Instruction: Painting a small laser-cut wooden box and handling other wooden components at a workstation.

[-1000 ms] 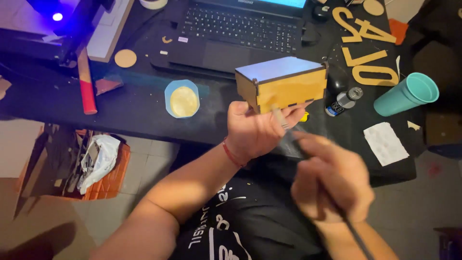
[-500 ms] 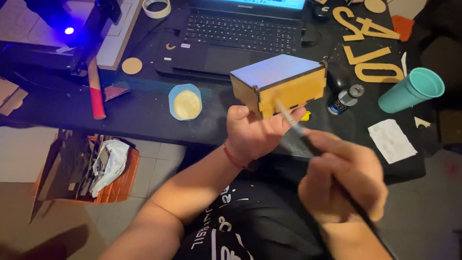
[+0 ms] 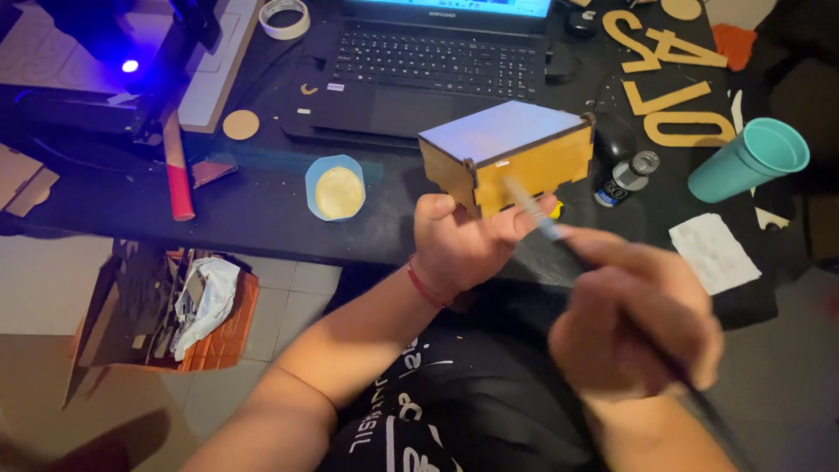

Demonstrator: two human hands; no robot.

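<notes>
Above the near edge of the table (image 3: pixel 262 218), the left hand (image 3: pixel 459 245) props a small wooden box (image 3: pixel 507 157) on raised fingers, yellow-painted sides facing the person. The right hand (image 3: pixel 634 323) is closed around a thin brush (image 3: pixel 533 210), tip touching the box's front wall. For even coverage, the box is best kept level and the strokes light. Beyond lie a blue dish of pale paint (image 3: pixel 336 188), a small dark bottle (image 3: pixel 625 179), a teal cup (image 3: pixel 747 162) and yellow cut-out shapes (image 3: pixel 673 96).

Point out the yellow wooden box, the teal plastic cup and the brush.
yellow wooden box (image 3: pixel 533 166), head view, on its yellow front side.
teal plastic cup (image 3: pixel 743 166), head view, on its outer wall.
thin brush (image 3: pixel 529 208), head view, on its blurred shaft.
</notes>
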